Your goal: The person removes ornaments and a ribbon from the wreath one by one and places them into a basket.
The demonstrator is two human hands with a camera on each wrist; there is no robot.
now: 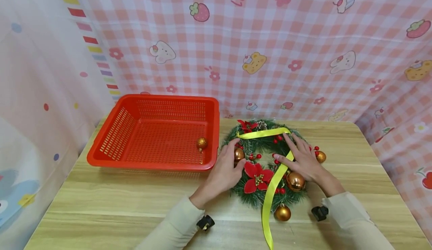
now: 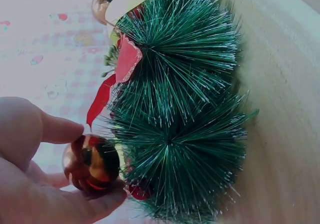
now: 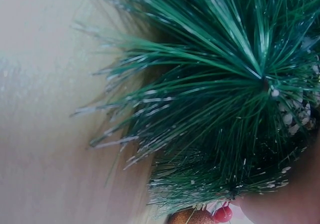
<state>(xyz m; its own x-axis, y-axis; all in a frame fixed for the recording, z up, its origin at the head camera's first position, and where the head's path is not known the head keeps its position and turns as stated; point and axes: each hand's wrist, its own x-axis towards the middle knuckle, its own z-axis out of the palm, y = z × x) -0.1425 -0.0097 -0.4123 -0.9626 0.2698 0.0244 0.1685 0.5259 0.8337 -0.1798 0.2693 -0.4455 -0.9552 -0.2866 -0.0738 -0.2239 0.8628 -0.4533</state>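
A green wreath [image 1: 249, 199] with red flowers, red berries and baubles lies on the table. Across its top runs a yellow ribbon [image 1: 264, 133], which bends at the right side and trails down over the front. At the wreath's left, my left hand [image 1: 222, 169] has thumb and fingers around a shiny copper bauble [image 2: 91, 163], index fingertip close to the ribbon's left end. My right hand [image 1: 303, 160] rests on the wreath's right side with fingers spread. Its thumb lies over the ribbon, and its fingertips are at the ribbon's bend.
Left of the wreath stands a red plastic basket [image 1: 152, 163], holding one glittery gold bauble [image 1: 201, 142]. More baubles hang on the wreath: a large copper one [image 1: 295, 181], a gold one [image 1: 282, 213] at the front. A checked curtain [image 1: 216, 54] hangs behind the wooden table [image 1: 118, 205].
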